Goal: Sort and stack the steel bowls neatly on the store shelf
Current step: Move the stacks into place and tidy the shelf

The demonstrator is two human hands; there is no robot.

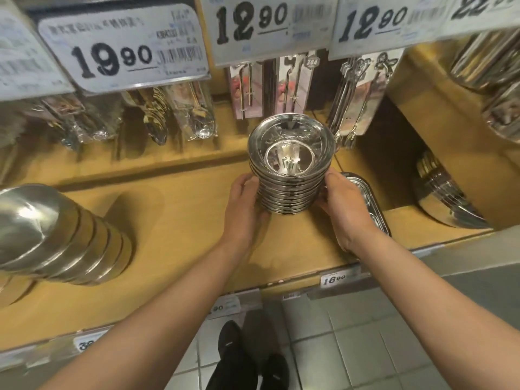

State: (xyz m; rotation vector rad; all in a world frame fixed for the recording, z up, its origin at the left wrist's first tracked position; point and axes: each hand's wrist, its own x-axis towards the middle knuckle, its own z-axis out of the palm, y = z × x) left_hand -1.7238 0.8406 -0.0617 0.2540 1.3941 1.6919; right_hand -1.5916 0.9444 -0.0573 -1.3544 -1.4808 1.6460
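A stack of several small steel bowls [289, 175] stands in the middle of the wooden shelf [174, 220], open side up. My left hand [243, 209] grips the stack's left side and my right hand [344, 204] grips its right side. A second, larger stack of steel bowls [56, 237] lies tilted on the shelf at the far left. More stacked steel bowls [447, 198] sit in a compartment at the right.
A flat steel tray [368, 198] lies under my right hand. Packaged spoons and cutlery [197, 114] hang at the back below large price signs [123, 49]. More steel ware [492, 80] fills the upper right. The shelf edge carries price tags [333, 280].
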